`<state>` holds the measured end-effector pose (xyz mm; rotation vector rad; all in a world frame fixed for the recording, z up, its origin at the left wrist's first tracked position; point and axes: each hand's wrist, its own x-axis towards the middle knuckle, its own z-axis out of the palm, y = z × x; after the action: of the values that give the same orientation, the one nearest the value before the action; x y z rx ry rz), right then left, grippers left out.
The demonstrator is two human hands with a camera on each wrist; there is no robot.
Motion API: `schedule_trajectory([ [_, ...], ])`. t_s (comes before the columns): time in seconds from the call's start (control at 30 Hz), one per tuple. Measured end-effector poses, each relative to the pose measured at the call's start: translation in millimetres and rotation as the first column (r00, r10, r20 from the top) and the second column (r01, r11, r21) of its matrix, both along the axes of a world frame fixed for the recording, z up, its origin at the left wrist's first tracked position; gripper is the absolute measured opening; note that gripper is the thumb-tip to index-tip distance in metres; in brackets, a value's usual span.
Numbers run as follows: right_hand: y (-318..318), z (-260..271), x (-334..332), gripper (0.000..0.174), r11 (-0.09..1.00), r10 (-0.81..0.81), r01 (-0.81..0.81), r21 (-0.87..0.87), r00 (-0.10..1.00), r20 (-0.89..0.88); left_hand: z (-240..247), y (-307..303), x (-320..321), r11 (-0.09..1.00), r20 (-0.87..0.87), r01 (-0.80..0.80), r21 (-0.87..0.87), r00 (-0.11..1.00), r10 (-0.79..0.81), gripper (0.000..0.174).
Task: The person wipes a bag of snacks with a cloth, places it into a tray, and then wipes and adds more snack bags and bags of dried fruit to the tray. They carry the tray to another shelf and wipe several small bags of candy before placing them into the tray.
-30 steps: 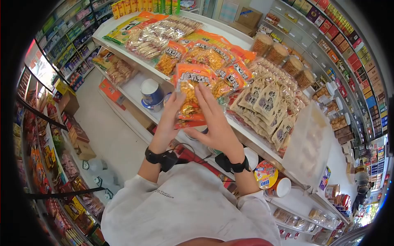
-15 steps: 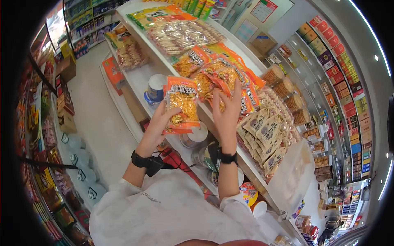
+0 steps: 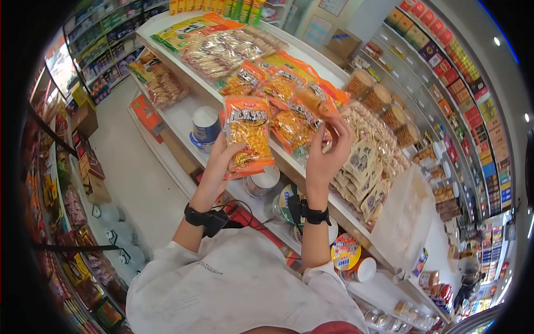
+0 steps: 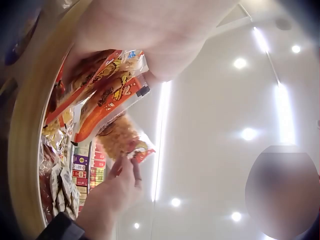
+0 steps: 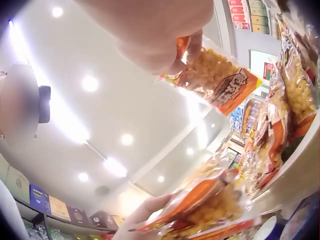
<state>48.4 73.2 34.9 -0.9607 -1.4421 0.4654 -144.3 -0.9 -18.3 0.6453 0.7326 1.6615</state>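
My left hand [image 3: 218,170] has its grip curled round the lower edge of an orange snack packet [image 3: 248,133], which stands upright at about 1 o'clock from the wrist, just out from the front edge of the shelf [image 3: 181,119]. The right hand [image 3: 327,156] has its grip nipped shut on a second packet [image 3: 310,102], raised at 11 o'clock from that hand above the pile of orange packets [image 3: 278,83] lying on the shelf.

The right side worries me more. A pinch on slick film carries the whole bag, so I judge it could slide free and drop onto the pile, or bounce off the shelf edge towards the floor. The left packet is held from below and looks top-heavy; a slack grip could let it fold over and tip out.

The head view alone shows both packets against the shelf and where a dropped one would land. The right wrist view shows what it hides: fingers [image 5: 194,46] closed only on the packet's sealed end. The left wrist view shows orange edges layered under the palm, and I cannot tell whether that is one packet or two
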Motion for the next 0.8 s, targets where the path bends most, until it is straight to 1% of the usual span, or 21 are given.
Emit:
schedule_trajectory([
  [0.07,-9.5,-13.9,-0.8,0.041,0.964,0.104,-0.078,0.255,0.991,-0.090,1.9,0.6,8.6,1.000,-0.057,-0.010,0.008,0.998,0.010,0.053],
  [0.1,-13.5,-20.3,-2.4,0.043,0.918,0.165,-0.107,0.382,0.979,-0.121,2.6,0.7,12.8,1.000,-0.099,-0.023,0.004,0.995,0.024,0.054],
  [0.13,-17.7,-25.3,-3.0,0.063,0.887,0.188,-0.153,0.435,0.981,-0.039,3.0,0.2,16.5,0.999,-0.140,-0.039,0.002,0.989,0.039,0.056],
  [0.23,-43.1,-33.4,-9.2,0.070,0.927,0.259,-0.263,0.268,0.964,0.051,5.2,-1.9,24.0,0.996,-0.148,-0.079,0.045,0.985,0.085,0.061],
  [0.27,-45.3,-34.9,-5.7,0.071,0.926,0.259,-0.298,0.230,0.948,0.183,3.3,-0.9,23.9,0.996,-0.103,-0.066,0.054,0.992,0.071,0.062],
  [0.33,-48.8,-37.4,1.3,0.072,0.924,0.269,-0.359,0.136,0.858,0.438,-3.8,-2.8,20.1,0.996,-0.006,-0.049,0.070,0.999,0.049,0.063],
  [0.43,-52.4,-33.1,-2.1,0.061,0.944,0.170,-0.280,0.175,0.866,0.469,-7.2,-2.4,12.1,0.995,-0.086,-0.085,0.048,0.992,0.089,0.059],
  [0.5,-53.7,-25.2,-3.7,0.060,0.941,0.161,-0.295,0.163,0.818,0.553,-8.6,-1.2,12.0,0.994,-0.027,-0.105,0.039,0.994,0.106,0.056],
  [0.53,-54.9,-23.8,-2.9,0.060,0.942,0.155,-0.300,0.152,0.789,0.595,-10.2,-1.7,13.7,0.993,0.006,-0.112,0.030,0.994,0.112,0.055],
  [0.63,-51.2,-39.4,-9.6,0.055,0.932,0.268,-0.354,0.078,0.819,0.508,-6.2,2.1,18.3,0.995,0.257,-0.094,0.044,0.963,0.079,0.048],
  [0.67,-52.0,-38.0,-8.5,0.055,0.928,0.287,-0.367,0.064,0.815,0.504,-0.3,-1.2,20.3,0.990,0.314,-0.097,0.098,0.947,0.062,0.045],
  [0.77,-54.7,-34.7,-5.0,0.055,0.909,0.346,-0.417,0.028,0.789,0.508,-8.1,2.9,14.6,0.997,0.142,-0.061,0.047,0.988,0.054,0.043],
  [0.8,-53.8,-34.5,-2.4,0.056,0.899,0.362,-0.437,0.022,0.772,0.522,-9.4,4.2,11.3,0.998,0.054,-0.055,0.029,0.997,0.053,0.045],
])
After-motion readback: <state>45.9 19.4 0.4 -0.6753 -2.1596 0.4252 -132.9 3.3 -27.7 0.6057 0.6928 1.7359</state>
